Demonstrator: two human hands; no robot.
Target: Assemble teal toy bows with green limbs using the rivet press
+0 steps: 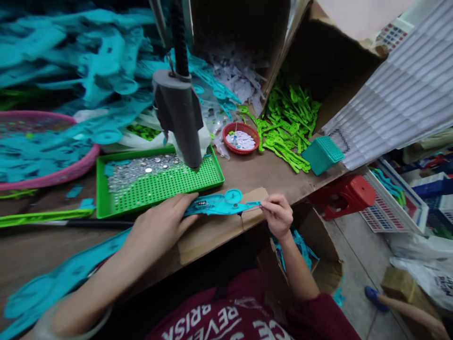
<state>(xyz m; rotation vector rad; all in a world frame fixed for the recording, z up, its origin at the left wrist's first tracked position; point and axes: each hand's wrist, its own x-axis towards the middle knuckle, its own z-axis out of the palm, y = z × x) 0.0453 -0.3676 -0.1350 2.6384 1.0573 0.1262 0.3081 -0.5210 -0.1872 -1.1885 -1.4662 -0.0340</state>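
A turquoise plastic part [219,204] with a round disc and a small metal spring lies at the bench edge, over a piece of cardboard [212,241]. Its left end is under my left hand [164,219], whose fingers and thumb close around it. At its narrow right end, my right hand [278,215] pinches a thin reddish thread that runs along the part; the fingertips partly hide it. A dark electric screwdriver [180,118] hangs above. Behind the part sits a green perforated tray [161,189] with many small metal pieces.
On the left are a pink basket [83,165] and heaped turquoise parts [95,52]. A red basket [241,138] of white pieces, lime-green parts [290,118] and a teal basket [322,155] stand behind. Below right are a cardboard box [327,264] and a red stool [348,196].
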